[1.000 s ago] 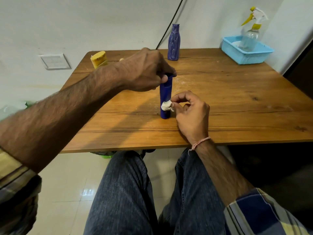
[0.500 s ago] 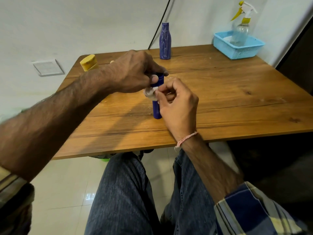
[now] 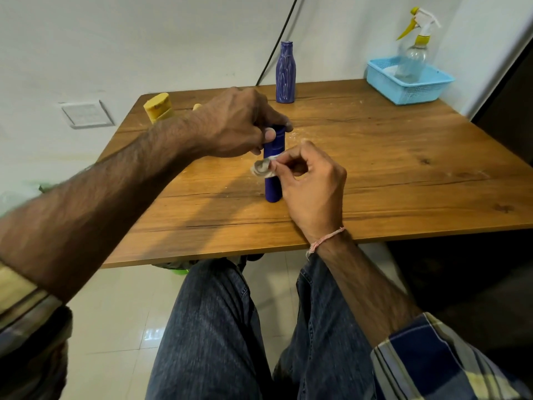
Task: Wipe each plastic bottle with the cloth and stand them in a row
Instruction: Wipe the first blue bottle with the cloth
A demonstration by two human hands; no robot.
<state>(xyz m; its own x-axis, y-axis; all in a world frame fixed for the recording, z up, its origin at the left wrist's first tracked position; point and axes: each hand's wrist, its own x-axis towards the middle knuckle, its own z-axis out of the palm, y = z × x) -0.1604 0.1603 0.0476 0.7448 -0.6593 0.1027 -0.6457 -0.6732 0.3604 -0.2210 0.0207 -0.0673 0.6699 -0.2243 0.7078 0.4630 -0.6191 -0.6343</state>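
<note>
Far left, on the wall: a white switch plate. Back-left corner of the wooden table: a yellow bottle, tilted, its lower part hidden behind my left forearm. My left hand reaches in over the table and grips the top of the dark blue cylindrical bottle, thumb and fingers curled round the cap end; the thumb tip shows on the near side, one fingertip on the far side. This bottle stands upright on its base near the middle of the table, a little toward my edge. Against its left face, about mid-height, sits a small wadded grey-white cloth, touching the plastic. My right hand holds that cloth in a pinch between thumb and forefinger; the other fingers are curled loosely in toward the palm, holding nothing. A pink thread band circles the right wrist. At the back edge, behind the gripped bottle and well apart from it, stands a second blue bottle with a ribbed, waisted body, upright. A black cable runs up the wall just behind it. Back-right corner: a light blue mesh basket, with a clear spray bottle standing in it, yellow collar and nozzle tip, white trigger head. Below the table edge, my knees in blue jeans.
</note>
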